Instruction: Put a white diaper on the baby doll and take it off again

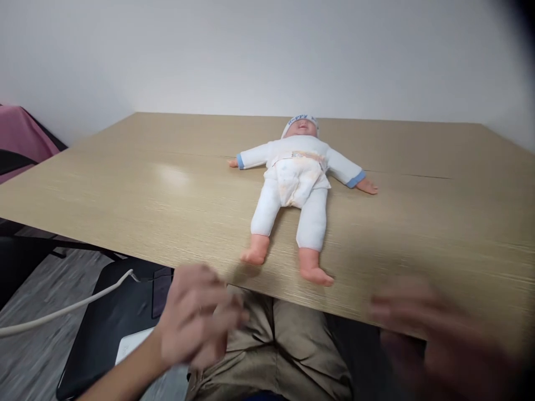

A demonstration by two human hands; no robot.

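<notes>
A baby doll point(311, 223) lies on its back on the wooden table, feet toward me and arms spread out. It wears a white suit with blue cuffs, and a white cap with blue lettering. Around its hips is a white diaper point(296, 175) with faint printed patterns. My left hand point(198, 317) hovers near the table's front edge, left of the doll's feet. Its fingers look bent but are smeared by motion. Lower right, my right hand point(434, 328) is strongly blurred over the table edge. Both hands are apart from the doll, and I make out nothing in either.
The wooden table point(125, 195) reaches back to a pale wall. Below its front edge, at left, a black chair seat point(112, 312) carries a white box point(134, 342) and a dark flat object, with a white cable point(71, 309) crossing it. Pink cloth point(25, 136) hangs at far left.
</notes>
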